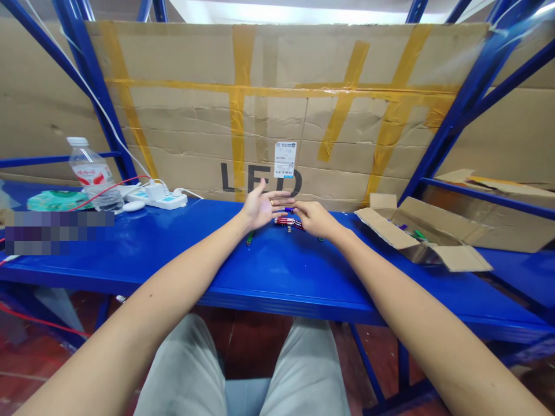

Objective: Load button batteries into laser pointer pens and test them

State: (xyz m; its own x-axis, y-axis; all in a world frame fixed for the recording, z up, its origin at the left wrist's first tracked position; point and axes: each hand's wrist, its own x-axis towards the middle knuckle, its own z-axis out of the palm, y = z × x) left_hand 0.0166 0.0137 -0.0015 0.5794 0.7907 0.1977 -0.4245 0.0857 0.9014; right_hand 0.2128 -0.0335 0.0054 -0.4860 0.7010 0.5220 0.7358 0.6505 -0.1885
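Observation:
My left hand (261, 209) is raised over the blue table with its palm turned up and inward, fingers stretched apart, holding nothing. A ring is on one finger. Close on its right, my right hand (313, 218) has its fingers drawn together in a pinch; what is in them is too small to make out. A small purple piece (288, 209) shows between the two hands' fingertips. Below lie red metal tubes (284, 221), partly hidden by the right hand, and tiny silver pieces (289, 229). A green piece (250, 237) lies under the left hand, another green piece (321, 238) under the right.
An open cardboard box (427, 231) with small coloured pieces stands right. At left are a plastic bottle (93, 173), a power strip (160, 197) with cables and a green packet (54, 200). A large taped cardboard sheet (195, 127) closes off the back, between blue posts (455, 115).

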